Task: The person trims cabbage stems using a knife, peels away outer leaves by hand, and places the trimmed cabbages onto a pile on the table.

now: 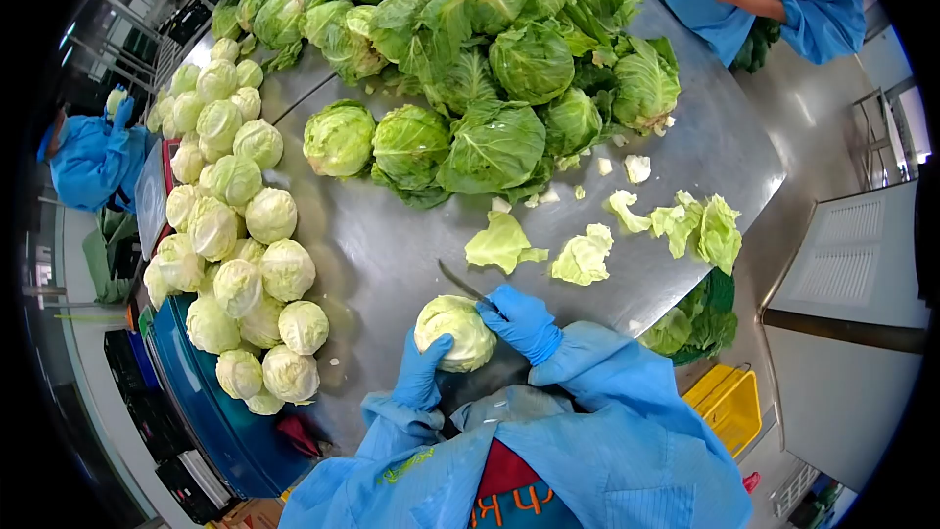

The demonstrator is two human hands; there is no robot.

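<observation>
A pale, trimmed cabbage (455, 331) is held at the near edge of the metal table. My left hand (421, 369), in a blue glove, wraps its lower left side. In my right hand (523, 321), also gloved, is a knife (458, 280) whose dark curved blade points up and to the left, over the top of the cabbage. The knife's handle is hidden inside my fist, which is against the cabbage's right side. Beyond the hands, torn outer leaves (583, 255) lie on the steel.
Untrimmed green cabbages (494, 142) are heaped across the far table (367, 235). Pale trimmed cabbages (235, 179) pile along the left. A green basket of leaves (707, 318) and a yellow crate (725, 407) stand off the right edge. Co-workers in blue gowns (98, 162) are around the table.
</observation>
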